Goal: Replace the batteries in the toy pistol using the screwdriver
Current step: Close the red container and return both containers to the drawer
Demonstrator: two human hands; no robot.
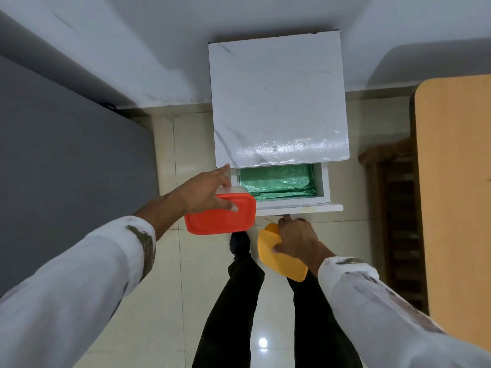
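The left hand (206, 193) reaches forward from a white sleeve and grips a red-lidded box (225, 219) at the open drawer's (325, 187) near-left corner. Its thumb lies flat on the lid and its forefinger stretches out to the edge of the marble-patterned cabinet top (279, 102) above the drawer. The right hand (297, 240) is just in front of the drawer, curled round a yellow box (276, 257) held tilted, thumb pressed on its face, one fingertip up at the drawer front. Crinkled green lining (276, 181) covers the drawer's floor. Where the toy pistol and screwdriver are cannot be told — both boxes hide their contents. A wooden table (457, 181) stands right of the drawer, a grey surface (66, 168) left.
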